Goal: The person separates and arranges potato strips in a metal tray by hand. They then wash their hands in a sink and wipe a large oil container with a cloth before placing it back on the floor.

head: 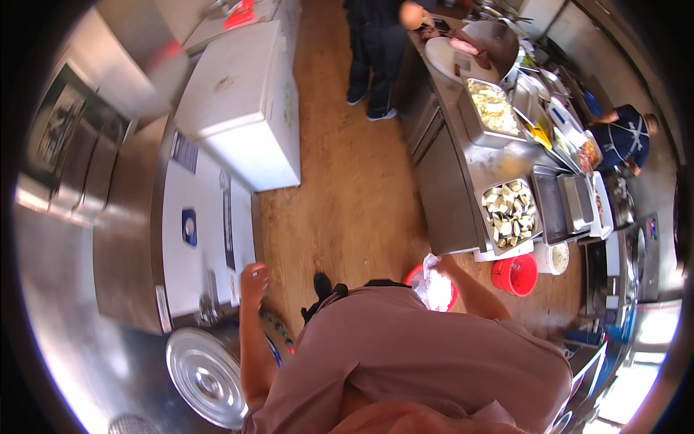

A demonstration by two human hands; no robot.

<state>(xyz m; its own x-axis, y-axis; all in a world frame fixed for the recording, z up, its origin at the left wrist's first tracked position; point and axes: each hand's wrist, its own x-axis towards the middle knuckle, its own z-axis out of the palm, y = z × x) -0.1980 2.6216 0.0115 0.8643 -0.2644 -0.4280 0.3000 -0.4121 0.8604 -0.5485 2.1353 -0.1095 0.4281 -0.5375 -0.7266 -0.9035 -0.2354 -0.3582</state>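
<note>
My right hand (447,266) grips the edge of a thin white bag or cloth (438,286); which of the two I cannot tell. Its lower part hangs over a red bucket (453,301), partly hidden by it and by my body. On my other side, my left hand (255,278) is raised with curled fingers near the white front of a steel-topped cabinet (203,238). A ring shows on one finger. Whether the left palm holds anything is hidden.
A steel counter (455,125) on the right carries a pan of cut eggplant (509,214) and a deep pan of pale chopped food (493,108). A second red bucket (515,275) stands below. One person (377,54) stands ahead, another (623,138) beyond the counter. A white chest freezer (238,92) borders the aisle.
</note>
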